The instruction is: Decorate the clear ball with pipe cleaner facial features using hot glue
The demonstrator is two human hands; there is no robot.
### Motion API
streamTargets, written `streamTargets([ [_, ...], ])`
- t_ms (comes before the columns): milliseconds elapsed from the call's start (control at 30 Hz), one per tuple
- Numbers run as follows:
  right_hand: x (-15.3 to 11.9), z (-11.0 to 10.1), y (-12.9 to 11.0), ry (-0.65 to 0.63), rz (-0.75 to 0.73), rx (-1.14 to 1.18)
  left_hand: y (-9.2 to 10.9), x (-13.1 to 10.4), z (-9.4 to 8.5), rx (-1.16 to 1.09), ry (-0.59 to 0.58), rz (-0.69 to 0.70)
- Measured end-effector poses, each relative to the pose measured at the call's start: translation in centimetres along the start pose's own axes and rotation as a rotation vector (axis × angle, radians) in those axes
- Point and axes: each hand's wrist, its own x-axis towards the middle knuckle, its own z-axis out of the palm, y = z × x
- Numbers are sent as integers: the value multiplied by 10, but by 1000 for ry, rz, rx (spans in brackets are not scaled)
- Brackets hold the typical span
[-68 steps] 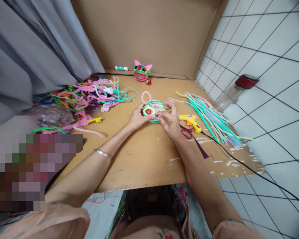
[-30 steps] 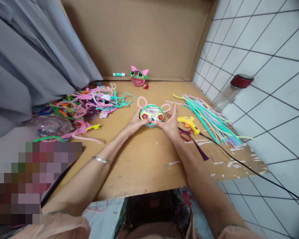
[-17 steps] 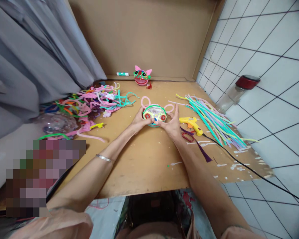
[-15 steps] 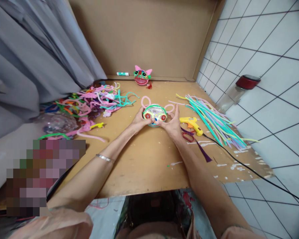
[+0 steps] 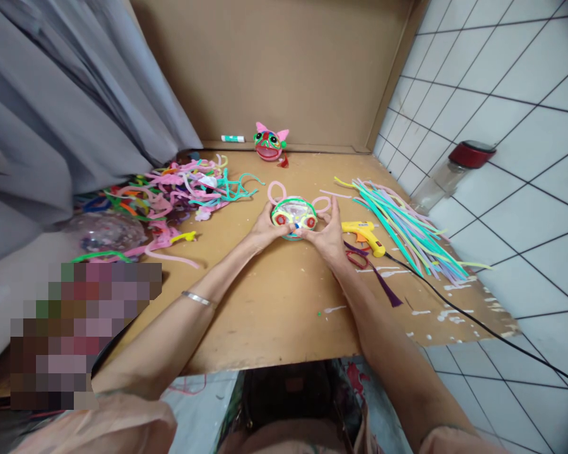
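Between both hands is a round clear craft mask (image 5: 294,211) edged in green, with two red-centred yellow eyes, a small blue piece low in the middle and pink looped ears. My left hand (image 5: 265,228) grips its left side, thumb on the front by the blue piece. My right hand (image 5: 329,236) holds the lower right, thumb pressed near the same piece and a finger pointing up beside the pink loop. Just right of that hand lies a yellow glue gun (image 5: 366,236), with red-handled scissors (image 5: 357,258) and a purple tassel (image 5: 388,289) below it.
A bundle of pastel pipe cleaners (image 5: 402,227) lies to the right, near a clear bottle (image 5: 438,183) with a red lid. Tangled fuzzy stems (image 5: 170,192) heap up at left. A finished pink-eared mask (image 5: 269,144) and a glue stick (image 5: 233,139) are at the back. The gun's cord (image 5: 454,309) trails right.
Almost nothing differs. The mask and both hands stay in place, with at most a very slight shift of the thumbs on the front.
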Motion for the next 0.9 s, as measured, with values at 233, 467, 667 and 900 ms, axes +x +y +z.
streamTargets([
  [233, 0, 0, 0, 4, -5, -16, -1, 1, 0, 37, -8, 38],
  [467, 0, 0, 1, 3, -12, -25, -3, 1, 2, 20, -6, 38],
  [667, 1, -2, 0, -28, -18, -30, -3, 0, 2, -4, 4, 13],
  [900, 3, -8, -2, -85, -126, -160, -4, 1, -5, 41, -15, 51],
])
